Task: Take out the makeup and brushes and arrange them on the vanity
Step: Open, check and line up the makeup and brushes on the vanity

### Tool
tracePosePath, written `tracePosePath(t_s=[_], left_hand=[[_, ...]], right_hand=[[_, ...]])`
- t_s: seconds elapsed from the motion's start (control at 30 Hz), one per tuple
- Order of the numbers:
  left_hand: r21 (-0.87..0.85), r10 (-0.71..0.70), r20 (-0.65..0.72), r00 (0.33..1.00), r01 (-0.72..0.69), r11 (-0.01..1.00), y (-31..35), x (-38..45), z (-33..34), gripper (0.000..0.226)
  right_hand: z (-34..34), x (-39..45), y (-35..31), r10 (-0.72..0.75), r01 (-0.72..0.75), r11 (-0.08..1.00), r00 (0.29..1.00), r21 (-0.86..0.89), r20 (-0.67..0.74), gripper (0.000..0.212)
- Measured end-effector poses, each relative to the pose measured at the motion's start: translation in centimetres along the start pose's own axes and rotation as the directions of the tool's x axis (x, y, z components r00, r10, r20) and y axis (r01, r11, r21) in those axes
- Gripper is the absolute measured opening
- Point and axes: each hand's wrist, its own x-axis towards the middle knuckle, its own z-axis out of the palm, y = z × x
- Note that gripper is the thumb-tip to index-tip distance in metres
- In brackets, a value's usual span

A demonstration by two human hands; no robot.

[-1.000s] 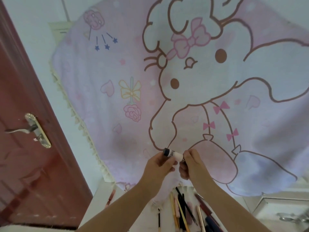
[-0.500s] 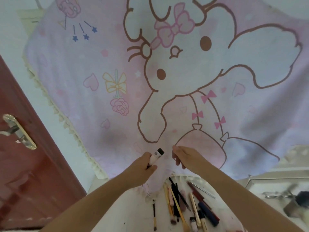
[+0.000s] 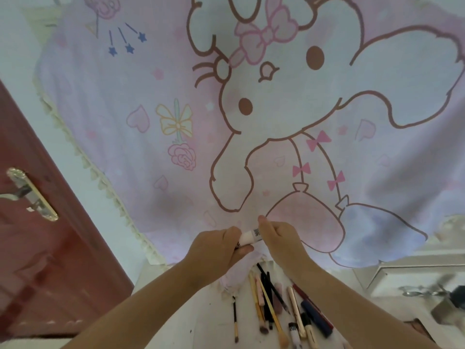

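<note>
Both hands meet above the tabletop (image 3: pixel 201 321): the left hand (image 3: pixel 214 250) grips the near end of a small white makeup tube (image 3: pixel 247 238), fingers curled round it, while the right hand (image 3: pixel 279 238) pinches its far end. Brushes and pencils (image 3: pixel 271 306) lie scattered on the tabletop just below, before a pink cartoon cloth (image 3: pixel 226 109).

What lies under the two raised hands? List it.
Brushes and pencils lie fanned on the white vanity. Their far ends are hidden by the cartoon cloth and the forearms.

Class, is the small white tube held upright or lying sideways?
Sideways, slightly tilted: the white tube spans between the left hand and right hand.
</note>
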Motion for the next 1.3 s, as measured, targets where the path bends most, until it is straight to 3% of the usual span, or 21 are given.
tracePosePath(t_s=[0.1, 0.27, 0.33, 0.4, 0.47, 0.57, 0.63, 0.73, 0.83, 0.93, 0.97, 1.07, 1.13, 1.2, 1.3], left_hand=[[-0.214, -0.064, 0.141, 0.988, 0.093, 0.972, -0.4, -0.7, 0.7, 0.035], [-0.476, 0.027, 0.255, 0.967, 0.101, 0.873, 0.0, -0.6, -0.8, 0.02], [-0.55, 0.02, 0.272, 0.962, 0.139, 0.823, 0.0, -0.7, -0.6, 0.016], [-0.541, -0.019, 0.276, 0.961, 0.172, 0.823, -0.3, -0.5, -0.1, 0.024], [-0.491, -0.085, 0.224, 0.971, 0.188, 0.851, -0.7, 0.1, 0.4, 0.023], [-0.469, -0.218, 0.043, 0.975, 0.212, 0.857, -0.9, 1.7, 0.8, 0.016], [-0.474, -0.299, -0.083, 0.951, 0.226, 0.851, -0.7, 2.7, 1.1, 0.016], [-0.506, -0.445, -0.195, 0.874, 0.299, 0.809, -0.8, 4.2, 1.3, 0.026], [-0.642, -0.569, -0.21, 0.795, 0.327, 0.694, -0.7, 5.4, 1.0, 0.038], [-0.784, -0.67, -0.094, 0.737, 0.36, 0.506, -0.3, 6.2, 0.6, 0.038], [-0.831, -0.707, -0.01, 0.707, 0.388, 0.399, -0.1, 6.4, 0.6, 0.037], [-0.896, -0.72, 0.343, 0.604, 0.441, -0.057, 0.2, 6.8, 0.1, 0.031], [-0.878, -0.65, 0.449, 0.613, 0.436, -0.195, 0.1, 6.7, -0.3, 0.03], [-0.877, -0.608, 0.46, 0.647, 0.437, -0.199, -0.4, 6.4, -0.6, 0.031], [-0.869, -0.519, 0.438, 0.735, 0.494, -0.033, -2.1, 5.0, -0.6, 0.027]], right_hand=[[-0.4, -1.0, 0.1, -0.113, 0.113, 0.994, 0.993, -0.014, -0.041, 0.052], [-0.5, -2.0, 0.6, -0.267, 0.259, 0.962, 0.958, -0.082, -0.109, 0.049], [-0.5, -1.6, 0.7, -0.246, 0.233, 0.964, 0.965, -0.127, -0.09, 0.048], [-0.7, -0.5, 0.5, -0.109, 0.107, 0.97, 0.994, -0.216, 0.004, 0.051], [-0.8, 1.1, 0.1, 0.062, -0.043, 0.964, 0.996, -0.264, 0.063, 0.047], [-0.6, 3.2, -0.9, 0.227, -0.218, 0.961, 0.973, -0.169, 0.032, 0.046], [-0.3, 4.3, -1.7, 0.286, -0.286, 0.958, 0.958, -0.003, 0.021, 0.047], [0.4, 4.9, -2.5, 0.273, -0.262, 0.951, 0.961, 0.165, -0.049, 0.039], [1.3, 4.8, -2.3, 0.162, -0.124, 0.975, 0.964, 0.182, -0.209, 0.042], [1.4, 4.7, -1.9, 0.01, 0.026, 0.994, 0.941, 0.102, -0.337, 0.051], [1.3, 4.7, -1.8, -0.076, 0.091, 0.996, 0.929, 0.025, -0.363, 0.053], [0.7, 4.9, -1.7, -0.404, 0.296, 0.897, 0.85, -0.329, -0.338, 0.054], [0.1, 5.1, -2.0, -0.507, 0.385, 0.822, 0.83, -0.419, -0.233, 0.044], [-0.8, 5.3, -1.9, -0.506, 0.423, 0.795, 0.858, -0.435, -0.09, 0.028], [-2.5, 5.3, -0.8, -0.347, 0.385, 0.87, 0.922, -0.309, 0.17, 0.012]])
